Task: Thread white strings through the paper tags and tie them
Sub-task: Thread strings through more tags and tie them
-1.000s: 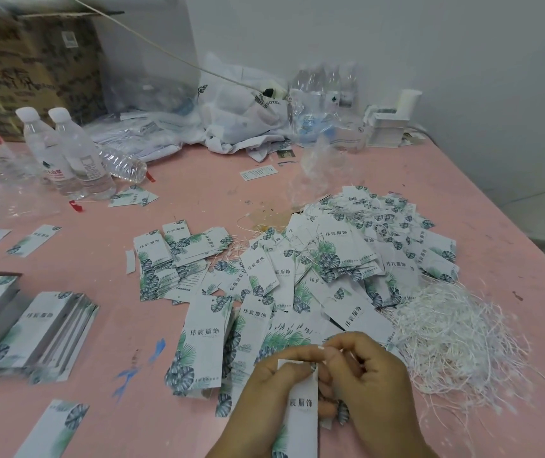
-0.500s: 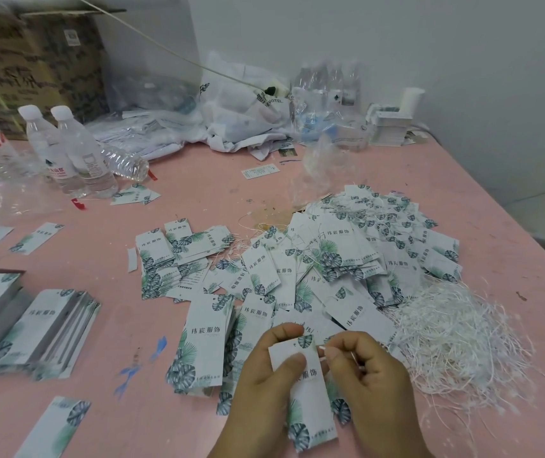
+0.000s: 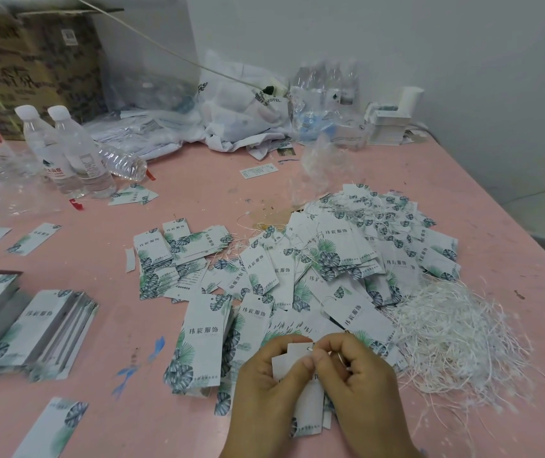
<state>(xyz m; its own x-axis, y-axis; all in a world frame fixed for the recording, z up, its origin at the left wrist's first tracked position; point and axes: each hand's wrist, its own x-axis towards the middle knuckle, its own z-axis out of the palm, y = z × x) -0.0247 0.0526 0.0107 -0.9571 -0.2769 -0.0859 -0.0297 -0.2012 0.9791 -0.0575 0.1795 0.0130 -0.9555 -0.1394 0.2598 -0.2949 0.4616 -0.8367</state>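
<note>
My left hand [image 3: 269, 388] grips a small bunch of white paper tags [image 3: 307, 404] with leaf print, held upright near the table's front edge. My right hand [image 3: 357, 375] pinches a thin white string [image 3: 342, 358] at the top corner of the tags, by the hole. A tangled heap of white strings [image 3: 456, 338] lies just right of my hands. A large pile of loose tags [image 3: 347, 259] spreads over the middle of the pink table [image 3: 198, 193], some with strings on them.
Neat stacks of tags [image 3: 33, 332] sit at the left edge, and a single tag [image 3: 56, 428] lies at the front left. Two upright water bottles [image 3: 76, 153] stand at the back left. Plastic bags [image 3: 231, 114], a cardboard box [image 3: 26, 67] and a small white box [image 3: 393, 117] line the back.
The tags in my left hand have turned so their blank back faces me. My right hand has brought the string up to the tags' top corner.
</note>
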